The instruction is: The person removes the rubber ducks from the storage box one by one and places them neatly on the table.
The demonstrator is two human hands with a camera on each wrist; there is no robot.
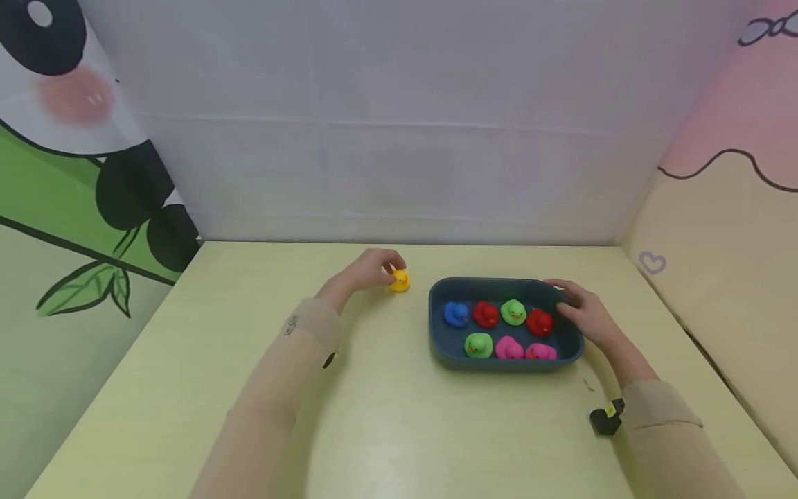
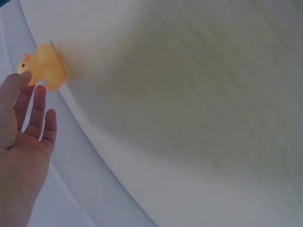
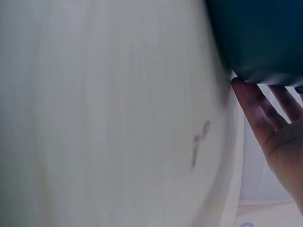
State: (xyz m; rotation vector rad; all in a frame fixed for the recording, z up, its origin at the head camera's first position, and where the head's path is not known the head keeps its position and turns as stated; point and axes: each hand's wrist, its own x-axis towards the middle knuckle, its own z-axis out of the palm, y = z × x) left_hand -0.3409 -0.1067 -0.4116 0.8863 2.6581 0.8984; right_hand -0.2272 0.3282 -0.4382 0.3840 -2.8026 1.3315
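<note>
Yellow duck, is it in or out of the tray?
Out: in the head view the yellow duck is left of the tray, with the left hand pinching it.

Downward head view over both hands (image 1: 368,269) (image 1: 586,315)

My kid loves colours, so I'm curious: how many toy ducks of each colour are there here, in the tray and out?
Yellow duck: 1
Blue duck: 1
Red ducks: 2
Green ducks: 2
Pink ducks: 2
Total: 8

Free gap between yellow duck (image 1: 401,281) and tray wall (image 1: 435,334)
</note>
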